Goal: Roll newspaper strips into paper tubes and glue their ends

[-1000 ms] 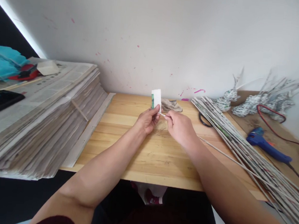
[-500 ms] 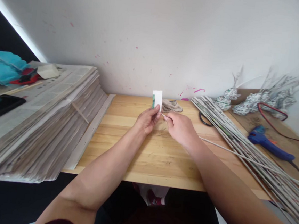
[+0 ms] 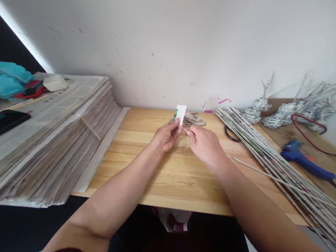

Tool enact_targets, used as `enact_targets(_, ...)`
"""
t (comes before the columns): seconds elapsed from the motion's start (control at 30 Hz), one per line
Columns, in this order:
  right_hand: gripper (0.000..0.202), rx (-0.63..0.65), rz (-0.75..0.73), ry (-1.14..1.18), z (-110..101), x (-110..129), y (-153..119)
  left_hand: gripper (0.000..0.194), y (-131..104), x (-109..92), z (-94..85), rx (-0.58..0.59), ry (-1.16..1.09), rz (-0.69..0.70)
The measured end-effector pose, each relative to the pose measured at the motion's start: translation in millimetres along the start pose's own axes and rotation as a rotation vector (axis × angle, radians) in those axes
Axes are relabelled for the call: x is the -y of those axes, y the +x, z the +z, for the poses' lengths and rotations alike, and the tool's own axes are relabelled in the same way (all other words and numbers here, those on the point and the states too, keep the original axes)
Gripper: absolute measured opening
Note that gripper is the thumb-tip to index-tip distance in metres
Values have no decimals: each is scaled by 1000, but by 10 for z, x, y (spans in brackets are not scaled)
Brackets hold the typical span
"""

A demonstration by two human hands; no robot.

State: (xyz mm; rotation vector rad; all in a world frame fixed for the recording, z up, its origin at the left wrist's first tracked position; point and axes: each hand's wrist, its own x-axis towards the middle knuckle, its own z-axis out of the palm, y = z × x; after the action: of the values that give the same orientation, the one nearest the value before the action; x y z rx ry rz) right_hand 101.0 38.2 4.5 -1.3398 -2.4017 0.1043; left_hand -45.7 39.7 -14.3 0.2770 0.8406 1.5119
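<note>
Upright in my left hand (image 3: 168, 136) is a small white and green piece of card (image 3: 181, 112), pinched between thumb and fingers. My right hand (image 3: 203, 141) is closed on a thin pale stick (image 3: 185, 130), whose tip meets the left fingertips at the card's lower edge. Whether the stick touches the card itself I cannot tell. Both hands hover over the wooden table (image 3: 163, 180). Just behind them lies a crumpled grey-brown rag (image 3: 195, 119).
Stacked newspapers (image 3: 51, 143) fill the left, carrying a black phone (image 3: 1, 125) and blue cloth-like items (image 3: 9, 78). At right lie rolled paper sticks (image 3: 270, 162), a black ring-like handle (image 3: 231, 134), a blue glue gun (image 3: 307, 160) and woven paper pieces (image 3: 280, 115).
The card has tilted to the right and shifted slightly right and down. Both hands keep their grip and have barely moved.
</note>
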Motion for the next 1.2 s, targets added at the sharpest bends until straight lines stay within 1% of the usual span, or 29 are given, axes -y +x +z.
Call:
enact_targets(0.1, 17, -34, 8, 63, 17, -14, -3, 10, -5, -10, 9, -5, -6, -1)
enact_targets(0.2, 13, -71, 1, 79, 25, -26, -3, 11, -9, -16, 13, -18, -10, 2)
enact_targets(0.23, 14, -68, 0, 65, 24, -27, -2, 11, -8, -15, 12, -18, -11, 4)
enact_targets(0.37, 26, -13, 5, -4, 24, -26, 6, 12, 1, -4, -4, -4, -12, 14)
enact_targets(0.43, 26, 0, -6, -6, 34, -27, 6, 12, 8, 3, -11, -2, -11, 18)
enact_targets(0.53, 15, -61, -32, 51, 49, -36, 6, 13, 11, 13, -12, 3, -8, 18)
enact_targets(0.63, 12, -99, -35, 67, 49, -46, 10, 13, 3, 21, -3, 5, 12, 17)
enact_targets(0.8, 19, -75, -19, 30, 29, -40, 12, 7, -21, 14, 9, 17, 48, 2)
enact_targets(0.87, 21, -60, -12, 15, 23, -29, 12, 7, -24, 6, 4, 26, 59, -1)
enact_targets(1.03, 28, 17, 14, -4, 14, -11, 9, 8, -12, 1, -12, 7, 64, 8)
enact_targets(1.2, 18, -38, -1, 80, 17, -34, -2, 7, -14, 1, -1, -5, 52, 2)
